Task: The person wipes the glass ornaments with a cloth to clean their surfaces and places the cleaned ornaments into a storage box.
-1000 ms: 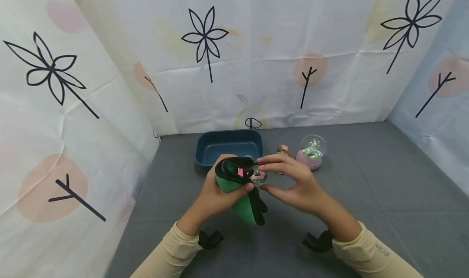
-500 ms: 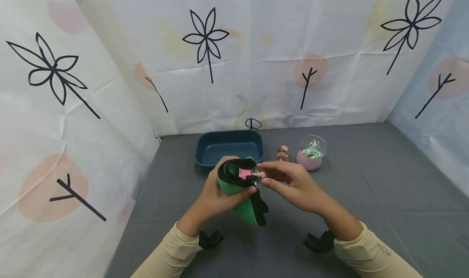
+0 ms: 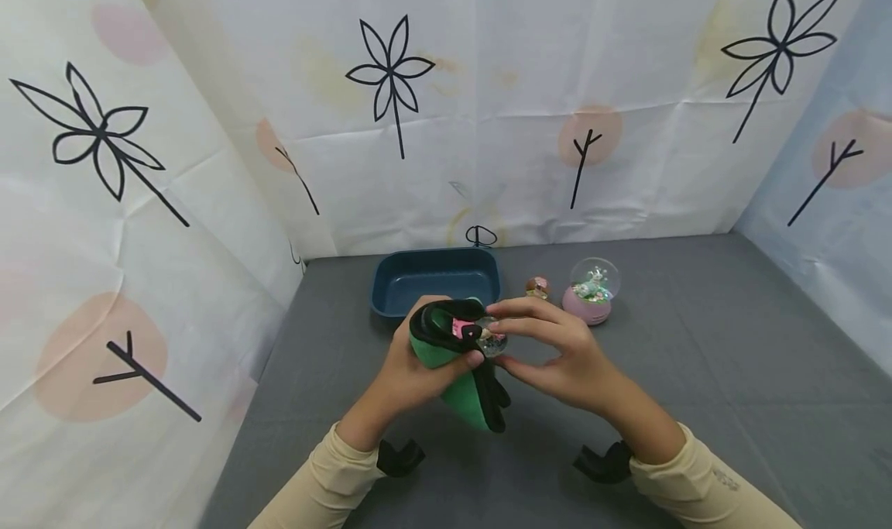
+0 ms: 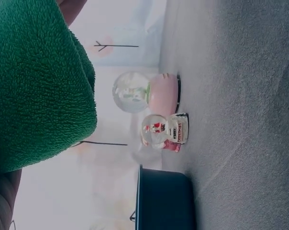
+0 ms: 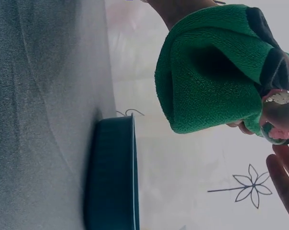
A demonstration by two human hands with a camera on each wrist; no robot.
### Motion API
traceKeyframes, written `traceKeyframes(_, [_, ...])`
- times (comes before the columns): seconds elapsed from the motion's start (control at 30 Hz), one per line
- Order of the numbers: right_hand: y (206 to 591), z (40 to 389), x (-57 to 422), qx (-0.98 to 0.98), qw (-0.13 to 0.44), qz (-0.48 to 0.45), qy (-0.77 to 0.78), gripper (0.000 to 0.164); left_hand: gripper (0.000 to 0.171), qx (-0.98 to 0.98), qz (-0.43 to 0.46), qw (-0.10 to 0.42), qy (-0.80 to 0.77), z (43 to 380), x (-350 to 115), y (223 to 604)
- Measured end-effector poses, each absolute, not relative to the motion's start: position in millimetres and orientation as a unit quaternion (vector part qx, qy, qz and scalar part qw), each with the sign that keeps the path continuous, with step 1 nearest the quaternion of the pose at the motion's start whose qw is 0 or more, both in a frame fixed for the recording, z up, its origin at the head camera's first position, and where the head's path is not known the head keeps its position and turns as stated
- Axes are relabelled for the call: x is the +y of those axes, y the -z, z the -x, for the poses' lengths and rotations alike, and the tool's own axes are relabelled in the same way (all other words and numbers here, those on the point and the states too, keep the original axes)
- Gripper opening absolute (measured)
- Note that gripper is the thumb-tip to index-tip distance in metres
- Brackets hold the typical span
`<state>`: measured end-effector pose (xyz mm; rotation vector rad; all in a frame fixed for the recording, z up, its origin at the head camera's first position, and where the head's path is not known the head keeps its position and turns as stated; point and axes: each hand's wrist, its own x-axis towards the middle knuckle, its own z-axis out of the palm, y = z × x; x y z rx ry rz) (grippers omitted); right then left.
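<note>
In the head view my left hand (image 3: pixel 411 370) grips a green towel (image 3: pixel 465 401) with dark edging, bunched around a small snow globe (image 3: pixel 493 345). Pink parts and a clear dome show at the towel's opening. The left thumb lies against the globe. My right hand (image 3: pixel 574 351) holds the dome between fingertips and thumb. The right wrist view shows the towel (image 5: pixel 211 96) hanging below the globe (image 5: pixel 279 133), partly covered by the left thumb. In the left wrist view the towel (image 4: pixel 39 91) hides the held globe.
A dark blue bin (image 3: pixel 382 303) stands behind the hands, on a grey cloth-covered table (image 3: pixel 697 343). Right of it are a small Christmas snow globe (image 4: pixel 179 130) and a larger snow globe with a pink base (image 3: pixel 588 310). Patterned white fabric (image 3: pixel 488 165) closes off the back and sides.
Half a second ago my right fingers were bunched closer at the dome; now they are spread wider around it, much as one second ago. The left hand stays nearly still.
</note>
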<state>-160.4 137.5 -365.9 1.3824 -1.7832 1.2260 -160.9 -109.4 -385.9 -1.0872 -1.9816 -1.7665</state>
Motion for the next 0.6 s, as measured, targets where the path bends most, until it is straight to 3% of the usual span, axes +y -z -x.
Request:
traceKeyframes(0.1, [365.9,157.9,138.2,-0.678,0.249,-0.506,-0.471,0.045,0.061,-0.686,0.375,0.131,0.609,160.3,-109.3,386.7])
traceKeyframes(0.2, [364.4,154.4,142.6,-0.7,0.141,-0.465,-0.524,0.053,0.061,-0.69,0.373,0.12,0.609,158.8,-110.2,386.3])
traceKeyframes(0.37, [359.2,152.2,150.8,-0.711,-0.032,-0.362,-0.602,0.037,0.063,-0.693,0.387,0.108,0.598,157.8,-110.3,384.5])
traceKeyframes(0.5, [355.9,153.2,152.2,-0.701,-0.073,-0.337,-0.625,0.031,0.064,-0.693,0.398,0.121,0.589,158.7,-110.3,383.6])
traceKeyframes(0.6, [355.4,152.9,152.2,-0.693,-0.05,-0.347,-0.629,0.033,0.069,-0.697,0.399,0.137,0.58,159.4,-111.8,382.4])
